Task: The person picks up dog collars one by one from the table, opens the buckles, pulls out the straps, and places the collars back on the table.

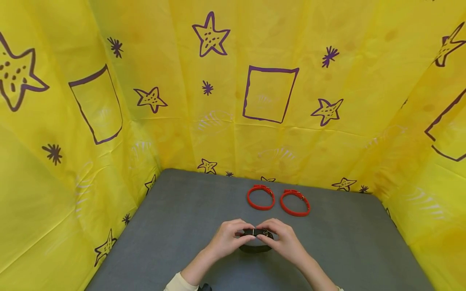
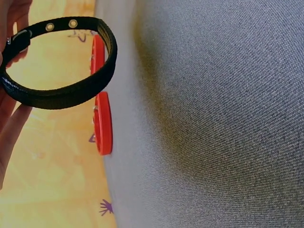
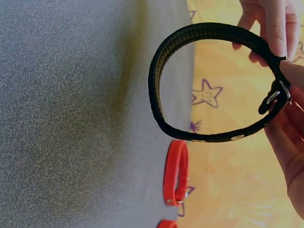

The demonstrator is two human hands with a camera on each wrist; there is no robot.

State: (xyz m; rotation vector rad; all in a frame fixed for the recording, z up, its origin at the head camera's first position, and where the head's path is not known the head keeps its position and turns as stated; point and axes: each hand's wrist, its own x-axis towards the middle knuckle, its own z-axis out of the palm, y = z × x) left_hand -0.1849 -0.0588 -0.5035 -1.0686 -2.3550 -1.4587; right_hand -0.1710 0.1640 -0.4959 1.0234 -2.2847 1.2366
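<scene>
A black collar [image 1: 256, 249], closed into a loop, is held up over the grey table by both hands. My left hand [image 1: 230, 237] pinches the band near the buckle between thumb and fingers. From the other side, my right hand [image 1: 283, 239] pinches it close by, the fingertips of the two hands almost meeting. Metal eyelets dot the band, and in the right wrist view a silver buckle [image 3: 281, 95] shows by the fingers. The loop of the collar [image 2: 66, 97] hangs toward the camera in the left wrist view.
Two red collars, a left one [image 1: 260, 207] and a right one [image 1: 296, 214], lie buckled into loops on the grey table [image 1: 174, 218] beyond the hands. Yellow cloth walls [image 1: 174, 141] with purple drawings stand around the table's back and sides.
</scene>
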